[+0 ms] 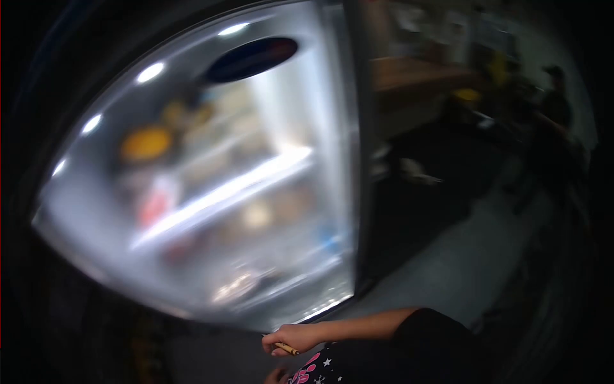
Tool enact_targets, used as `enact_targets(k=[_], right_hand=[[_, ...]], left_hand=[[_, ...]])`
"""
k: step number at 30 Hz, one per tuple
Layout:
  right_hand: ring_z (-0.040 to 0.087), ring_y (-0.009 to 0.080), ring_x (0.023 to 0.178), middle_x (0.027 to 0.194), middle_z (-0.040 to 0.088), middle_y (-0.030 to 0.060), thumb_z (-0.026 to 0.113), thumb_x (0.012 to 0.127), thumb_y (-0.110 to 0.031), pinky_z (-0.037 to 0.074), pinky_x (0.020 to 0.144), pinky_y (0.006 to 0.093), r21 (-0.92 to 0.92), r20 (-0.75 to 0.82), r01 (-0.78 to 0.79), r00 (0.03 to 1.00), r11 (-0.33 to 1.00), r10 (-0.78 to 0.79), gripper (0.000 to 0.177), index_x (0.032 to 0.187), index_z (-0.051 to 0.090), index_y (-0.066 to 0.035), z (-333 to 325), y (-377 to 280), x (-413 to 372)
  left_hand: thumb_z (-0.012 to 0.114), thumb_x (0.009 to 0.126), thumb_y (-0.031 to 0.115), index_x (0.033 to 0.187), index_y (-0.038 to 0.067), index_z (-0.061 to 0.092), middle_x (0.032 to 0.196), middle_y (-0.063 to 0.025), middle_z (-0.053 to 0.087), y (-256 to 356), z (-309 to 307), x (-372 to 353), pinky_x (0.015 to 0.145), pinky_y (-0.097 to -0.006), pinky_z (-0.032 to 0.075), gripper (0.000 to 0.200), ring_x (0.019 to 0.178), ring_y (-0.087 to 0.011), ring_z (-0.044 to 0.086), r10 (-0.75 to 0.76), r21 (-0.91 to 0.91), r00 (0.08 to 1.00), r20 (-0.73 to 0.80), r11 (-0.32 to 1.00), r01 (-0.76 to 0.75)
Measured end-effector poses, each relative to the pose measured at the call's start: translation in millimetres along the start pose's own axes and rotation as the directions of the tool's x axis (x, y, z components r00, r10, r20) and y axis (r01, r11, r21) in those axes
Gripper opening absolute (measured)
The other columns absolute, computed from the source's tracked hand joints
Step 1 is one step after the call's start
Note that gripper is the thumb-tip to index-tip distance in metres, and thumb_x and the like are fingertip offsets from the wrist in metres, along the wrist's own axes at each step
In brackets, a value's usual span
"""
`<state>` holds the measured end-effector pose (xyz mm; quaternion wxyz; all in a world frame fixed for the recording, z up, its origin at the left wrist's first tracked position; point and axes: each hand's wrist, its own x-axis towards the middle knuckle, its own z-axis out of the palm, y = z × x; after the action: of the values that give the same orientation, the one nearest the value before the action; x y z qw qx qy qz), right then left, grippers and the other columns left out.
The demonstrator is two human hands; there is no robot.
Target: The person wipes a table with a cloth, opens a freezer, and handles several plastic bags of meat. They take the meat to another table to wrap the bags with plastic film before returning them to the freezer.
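Observation:
My right hand (pixel 295 337) is closed around a short, thin yellow-brown stick with dark marks (pixel 286 349), perhaps a pen or pencil; its exact kind is not clear. The right arm reaches in from a black sleeve, low in the view. Below it, at the bottom edge, a small part of my left hand (pixel 276 376) shows in front of the dark shirt with pink and white prints (pixel 313 371). Most of its fingers are cut off or blurred. Just above the right hand is the lower edge of a brightly lit glass-fronted cabinet (pixel 281 317).
Behind the glass, blurred goods lie on a lit shelf (pixel 224 197), with a dark oval sticker (pixel 252 59) above. To the right are a dark table (pixel 435 173), a wooden surface (pixel 422 73), a grey floor (pixel 448 269) and a person in dark clothes (pixel 555 102).

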<state>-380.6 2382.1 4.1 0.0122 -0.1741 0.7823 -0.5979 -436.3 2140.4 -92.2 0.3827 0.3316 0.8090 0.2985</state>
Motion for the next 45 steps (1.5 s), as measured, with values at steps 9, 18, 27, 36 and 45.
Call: enact_targets(k=[9,18,27,36,45], right_hand=[[0.057,0.0118,0.074,0.078,0.059,0.0047,0.059,0.087,-0.018,0.047,0.066,0.0281,0.136,-0.825,-0.314,0.490,0.940,0.283,0.020,0.102,0.054,-0.006,-97.2,-33.9,-294.6],[0.062,0.0138,0.073,0.075,0.061,0.0086,0.052,0.086,-0.005,0.050,0.068,0.0269,0.149,-0.987,-0.357,0.009,0.922,0.163,0.010,0.095,0.051,0.000,-166.9,-62.0,-532.0],[0.057,0.0128,0.068,0.071,0.057,0.0060,0.048,0.089,-0.005,0.047,0.065,0.0258,0.237,-0.872,-0.308,-0.485,0.921,0.062,0.010,0.097,0.050,0.000,-188.0,-84.5,-665.9],[0.059,0.0280,0.087,0.098,0.059,0.0178,0.057,0.088,-0.019,0.048,0.079,0.0322,0.313,-0.945,-0.922,-0.327,0.230,-0.027,0.031,0.108,0.057,0.005,-274.4,-43.8,-782.7],[0.060,0.0248,0.082,0.090,0.062,0.0161,0.052,0.089,-0.016,0.048,0.072,0.0344,0.320,-0.946,-0.845,-0.311,0.428,0.094,0.022,0.100,0.059,0.002,-376.8,-45.3,-816.3]], left_hand=[[0.056,0.085,0.033,0.115,0.009,0.055,0.101,-0.0147,0.063,121.4,104.6,146.5,0.080,-0.0366,0.048,0.038,0.091,-0.0294,0.062,0.162,0.366,0.876,0.455,0.862,-0.350],[0.053,0.088,0.033,0.121,0.004,0.049,0.112,-0.0183,0.057,321.7,311.4,307.0,0.090,-0.0360,0.043,0.044,0.104,-0.0290,0.056,0.422,0.065,0.681,0.598,0.821,-0.567],[0.063,0.079,0.028,0.127,0.010,0.044,0.131,-0.0218,0.037,487.8,348.4,453.4,0.099,-0.0439,0.036,0.054,0.120,-0.0394,0.038,0.441,0.470,0.858,0.264,0.718,-0.514],[0.070,0.071,0.039,0.134,0.028,0.038,0.148,-0.0175,0.005,574.1,439.8,552.8,0.103,-0.0552,0.024,0.071,0.131,-0.0446,0.015,0.417,0.556,0.908,0.032,0.748,-0.363],[0.072,0.065,0.048,0.138,0.029,0.029,0.149,-0.0117,0.008,579.3,458.5,592.7,0.099,-0.0643,0.021,0.086,0.134,-0.0391,0.015,0.169,0.694,0.982,0.087,0.697,-0.181]])
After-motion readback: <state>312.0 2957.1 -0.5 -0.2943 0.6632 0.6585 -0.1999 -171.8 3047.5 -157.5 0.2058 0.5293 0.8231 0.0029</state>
